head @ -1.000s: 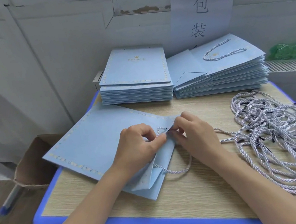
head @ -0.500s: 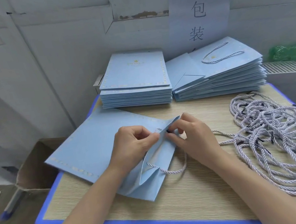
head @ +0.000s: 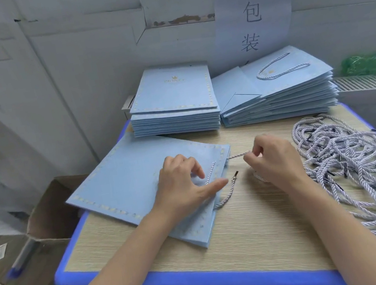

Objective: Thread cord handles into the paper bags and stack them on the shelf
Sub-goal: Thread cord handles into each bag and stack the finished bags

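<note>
A flat light-blue paper bag lies on the wooden table, its mouth toward the right. My left hand rests on the bag near the mouth, thumb stretched along the edge, fingers bent beside a short length of pale twisted cord on the bag's face. My right hand pinches the same cord where it comes out of the bag's edge and holds it taut. Another cord end with a black tip hangs out of the mouth onto the table.
At the back stand two piles: blue bags without handles and bags with cord handles. A heap of loose cords covers the table's right side. An open cardboard box sits on the floor at left.
The bag's mouth, held open before, now lies flat. My right hand has drawn away to the right, pulling cord out through the bag's edge. My left hand has settled onto the bag.
</note>
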Tool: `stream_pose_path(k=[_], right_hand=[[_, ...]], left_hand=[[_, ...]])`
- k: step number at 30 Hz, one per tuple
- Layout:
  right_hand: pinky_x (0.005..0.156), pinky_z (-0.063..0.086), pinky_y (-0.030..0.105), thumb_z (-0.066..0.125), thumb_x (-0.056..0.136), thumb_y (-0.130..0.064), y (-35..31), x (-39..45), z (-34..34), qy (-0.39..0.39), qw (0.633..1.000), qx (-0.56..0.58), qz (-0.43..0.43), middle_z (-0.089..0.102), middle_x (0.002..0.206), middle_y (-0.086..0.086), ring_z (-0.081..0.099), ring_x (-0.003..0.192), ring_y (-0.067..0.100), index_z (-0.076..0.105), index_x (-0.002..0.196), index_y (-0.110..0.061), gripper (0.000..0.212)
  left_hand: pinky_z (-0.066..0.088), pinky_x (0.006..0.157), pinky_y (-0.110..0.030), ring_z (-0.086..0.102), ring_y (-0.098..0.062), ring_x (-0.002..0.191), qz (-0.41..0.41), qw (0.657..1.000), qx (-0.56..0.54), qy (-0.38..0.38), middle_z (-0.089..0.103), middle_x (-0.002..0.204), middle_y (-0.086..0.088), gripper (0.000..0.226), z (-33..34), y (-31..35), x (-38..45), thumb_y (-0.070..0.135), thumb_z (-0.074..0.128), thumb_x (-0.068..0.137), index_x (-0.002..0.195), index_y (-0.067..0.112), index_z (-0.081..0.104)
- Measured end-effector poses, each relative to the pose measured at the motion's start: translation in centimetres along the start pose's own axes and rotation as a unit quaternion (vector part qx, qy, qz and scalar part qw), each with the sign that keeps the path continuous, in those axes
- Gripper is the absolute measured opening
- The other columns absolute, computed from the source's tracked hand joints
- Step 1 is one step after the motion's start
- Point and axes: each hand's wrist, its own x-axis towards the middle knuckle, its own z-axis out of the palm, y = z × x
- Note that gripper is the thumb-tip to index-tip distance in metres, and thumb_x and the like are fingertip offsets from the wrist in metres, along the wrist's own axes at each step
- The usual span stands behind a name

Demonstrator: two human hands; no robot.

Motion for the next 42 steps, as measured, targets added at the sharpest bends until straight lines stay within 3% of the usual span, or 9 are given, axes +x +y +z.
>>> stream_pose_path(k=[6, 12, 14, 17, 21, 28, 33, 38, 42], right_hand=[[0.065, 0.032, 0.033, 0.049, 0.092, -0.028, 0.2, 0.1, 1.1, 0.022, 0.996, -0.085, 0.027, 0.06, 0.092, 0.01, 0.055, 0.086, 0.03, 0.053, 0.082, -0.009, 0.022], [0.059, 0.034, 0.031, 0.06, 0.088, -0.025, 0.0, -1.4, 0.7, 0.071, 0.996, 0.008, -0.052, 0.051, 0.074, -0.001, 0.05, 0.067, 0.026, 0.05, 0.07, -0.014, 0.023], [0.06, 0.038, 0.03, 0.06, 0.084, -0.012, -0.7, -2.2, 0.9, 0.045, 0.99, 0.065, -0.113, 0.055, 0.083, -0.003, 0.05, 0.063, 0.02, 0.061, 0.077, -0.012, 0.007], [0.065, 0.039, 0.014, 0.052, 0.074, 0.005, -2.4, -3.6, 0.4, -0.067, 0.971, 0.152, -0.173, 0.057, 0.095, -0.009, 0.055, 0.069, 0.009, 0.07, 0.091, -0.015, 0.032], [0.066, 0.043, 0.011, 0.045, 0.066, -0.009, -3.5, -4.5, -1.0, -0.169, 0.943, 0.195, -0.212, 0.053, 0.105, -0.014, 0.055, 0.084, 0.002, 0.066, 0.106, -0.019, 0.046], [0.062, 0.036, 0.017, 0.064, 0.087, -0.013, -6.7, -0.9, -5.0, 0.09, 0.948, 0.195, -0.236, 0.054, 0.074, 0.0, 0.049, 0.066, 0.013, 0.061, 0.08, -0.003, 0.013], [0.066, 0.044, 0.045, 0.053, 0.094, -0.02, -8.3, 1.7, -6.7, 0.063, 0.948, 0.291, -0.111, 0.048, 0.057, 0.002, 0.048, 0.059, 0.027, 0.053, 0.067, -0.005, 0.031], [0.05, 0.031, 0.026, 0.05, 0.096, -0.018, -6.1, 2.8, -5.2, -0.082, 0.947, 0.312, 0.007, 0.046, 0.05, -0.001, 0.039, 0.051, 0.016, 0.054, 0.064, -0.01, 0.033], [0.04, 0.028, 0.013, 0.051, 0.094, -0.022, -3.9, 1.5, -3.6, -0.171, 0.983, 0.07, 0.002, 0.056, 0.053, -0.007, 0.047, 0.049, 0.009, 0.063, 0.071, -0.007, 0.03]], left_hand=[[0.032, 0.097, -0.016, 0.043, 0.003, 0.111, 0.078, 0.982, -0.038, -0.169, 0.053, 0.112, 0.015, 0.034, -3.1, -1.2, -0.9, 0.055, 0.076, 0.067, 0.089, 0.033, 0.064], [0.014, 0.111, -0.015, 0.014, 0.02, 0.134, 0.092, 0.959, 0.019, -0.267, 0.029, 0.144, 0.036, 0.073, -6.1, -2.5, -3.5, 0.064, 0.075, 0.061, 0.128, 0.045, 0.054], [0.031, 0.109, -0.022, 0.035, 0.014, 0.128, 0.127, 0.965, 0.062, -0.222, 0.048, 0.136, 0.026, 0.055, -6.1, -2.5, -3.9, 0.066, 0.064, 0.069, 0.116, 0.038, 0.065], [0.055, 0.073, -0.033, 0.066, -0.01, 0.089, 0.251, 0.958, 0.105, -0.088, 0.071, 0.099, 0.007, 0.036, -5.6, -2.3, -4.4, 0.048, 0.052, 0.084, 0.088, 0.018, 0.072], [0.048, 0.058, -0.034, 0.059, -0.02, 0.066, 0.339, 0.921, 0.14, 0.129, 0.064, 0.073, -0.002, 0.027, -5.6, -1.2, -3.6, 0.021, 0.048, 0.095, 0.078, 0.008, 0.064], [0.032, 0.073, -0.03, 0.048, -0.018, 0.076, 0.363, 0.861, 0.084, 0.347, 0.055, 0.085, -0.002, 0.007, -7.0, 4.5, -2.0, 0.012, 0.06, 0.088, 0.088, 0.017, 0.056], [0.035, 0.078, -0.026, 0.052, -0.015, 0.081, 0.317, 0.903, 0.045, 0.287, 0.058, 0.086, 0.001, 0.004, -6.9, 5.7, 0.0, 0.015, 0.058, 0.087, 0.085, 0.015, 0.062], [0.041, 0.088, -0.035, 0.052, -0.017, 0.096, 0.181, 0.976, 0.028, 0.116, 0.055, 0.099, 0.003, 0.023, -4.2, 3.9, 0.1, 0.028, 0.052, 0.083, 0.096, 0.017, 0.066], [0.034, 0.099, -0.035, 0.041, -0.019, 0.111, 0.099, 0.991, 0.091, -0.025, 0.049, 0.116, 0.001, 0.038, -1.6, 2.5, -0.9, 0.036, 0.047, 0.086, 0.119, 0.02, 0.059]])
